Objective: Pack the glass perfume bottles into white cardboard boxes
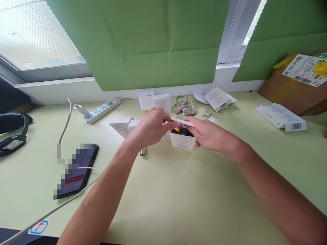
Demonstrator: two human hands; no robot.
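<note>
A small white carton (183, 142) with printed text stands on the table before me, its top open. Inside it I see something dark and a gold-coloured piece, partly hidden. My left hand (154, 126) is closed, thumb and fingers pinching at the left end of the carton's raised top flap. Wrapped round the right side of the carton is my right hand (206, 133), its thumb and forefinger at the flap. Just behind are several round glass perfume bottles (190, 110). A silver cap (142, 152) lies below my left hand, another silver cap (207, 113) beyond my right.
More white cartons (162, 103) stand behind my left hand; opened ones (219, 98) lie right of the bottles. Far right are a flattened carton (281, 116) and a brown cardboard box (293, 85). A power strip (102, 111), phone (79, 172), cable and headphones (15, 136) occupy the left.
</note>
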